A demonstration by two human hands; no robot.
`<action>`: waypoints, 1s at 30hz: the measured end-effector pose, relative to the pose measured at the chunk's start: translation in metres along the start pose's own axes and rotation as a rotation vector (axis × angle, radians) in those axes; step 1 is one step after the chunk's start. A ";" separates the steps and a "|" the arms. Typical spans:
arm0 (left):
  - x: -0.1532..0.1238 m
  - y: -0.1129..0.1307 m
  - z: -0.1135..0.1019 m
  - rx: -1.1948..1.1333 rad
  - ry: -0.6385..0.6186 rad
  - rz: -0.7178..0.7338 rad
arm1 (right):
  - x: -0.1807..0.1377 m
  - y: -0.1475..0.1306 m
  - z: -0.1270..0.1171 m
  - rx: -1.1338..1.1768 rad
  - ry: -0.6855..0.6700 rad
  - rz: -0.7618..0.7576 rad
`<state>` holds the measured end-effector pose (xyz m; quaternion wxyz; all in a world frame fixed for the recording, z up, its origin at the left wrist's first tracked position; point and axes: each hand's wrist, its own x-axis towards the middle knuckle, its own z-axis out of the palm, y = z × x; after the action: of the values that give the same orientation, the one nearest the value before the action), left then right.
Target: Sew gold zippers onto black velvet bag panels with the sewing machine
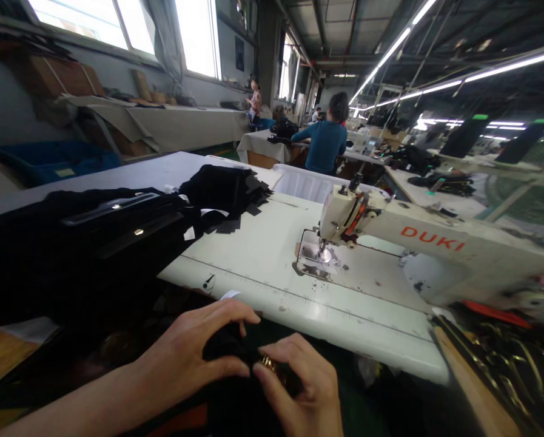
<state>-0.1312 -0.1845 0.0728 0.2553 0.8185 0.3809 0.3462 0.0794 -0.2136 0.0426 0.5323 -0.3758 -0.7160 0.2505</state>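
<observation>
My left hand (208,343) is in front of the sewing table's near edge, its thumb and fingers apart in a wide curve. Dark material lies behind and below it; no hold on that shows. Close on its right, my right hand (305,379) pinches a small gold-coloured metal piece (268,363) between thumb and forefinger. The piece looks ridged, and its lower part is hidden by the fingers. Above the hands stands a white sewing machine (390,230) on the pale table (253,267), its needle area lit.
A heap of black fabric pieces (117,237) covers the table's left side. At right, a wooden-edged tray holds black strips with gold-coloured edges (508,358). A white plastic bin (299,182) stands behind the table. Further back, a person in a blue top (322,145) sits working.
</observation>
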 end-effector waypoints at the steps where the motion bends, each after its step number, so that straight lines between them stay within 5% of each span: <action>1: -0.001 -0.001 -0.004 -0.004 0.002 -0.012 | 0.000 0.001 0.000 -0.015 0.013 -0.001; 10: -0.009 -0.007 -0.022 0.120 0.049 0.023 | 0.001 0.006 0.001 -0.106 0.033 -0.012; 17: -0.011 -0.002 -0.020 0.261 0.163 0.402 | 0.003 0.010 -0.004 -0.202 0.061 -0.089; 20: -0.008 -0.002 -0.021 0.127 0.079 0.247 | 0.003 0.011 -0.002 -0.271 0.063 -0.192; 26: 0.002 0.008 -0.023 -0.023 -0.033 -0.330 | 0.006 0.007 0.009 -0.416 0.246 -0.415; 30: 0.008 0.011 -0.024 -0.010 -0.149 -0.400 | 0.004 0.005 0.008 -0.504 0.210 -0.471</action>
<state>-0.1406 -0.1805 0.0989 0.3501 0.7487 0.5141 0.2291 0.0723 -0.2069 0.0391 0.5368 -0.3435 -0.7637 -0.1035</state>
